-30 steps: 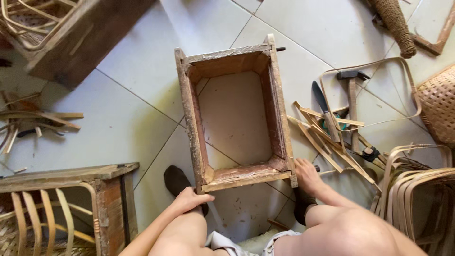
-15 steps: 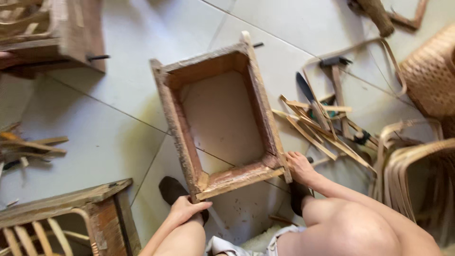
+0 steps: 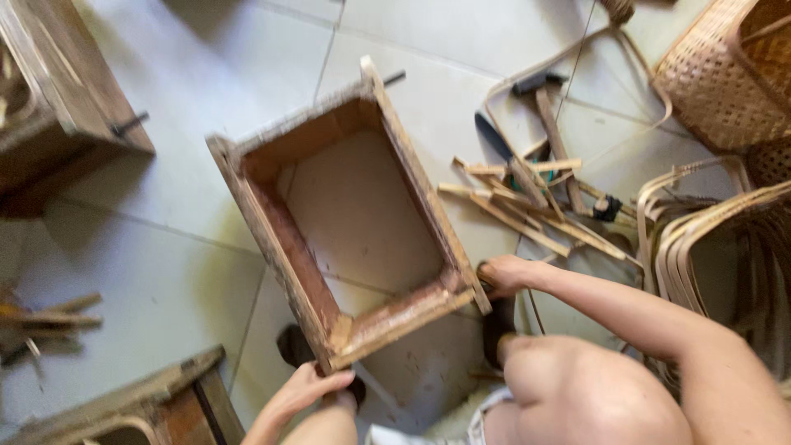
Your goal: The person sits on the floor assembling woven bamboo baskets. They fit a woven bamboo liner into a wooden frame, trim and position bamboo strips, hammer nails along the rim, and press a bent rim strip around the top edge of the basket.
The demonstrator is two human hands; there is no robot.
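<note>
Nearest, left hand wrapped over the near left corner of the open wooden box frame, fingers curled shut on the rail. Right hand clamped on the near right corner, fingers closed around it. Frame now skewed on the tiled floor, far end swung further left than a second ago; turned by both hands, so the repositioning looks underway. Beyond, split bamboo strips, a hammer, a woven basket.
</note>
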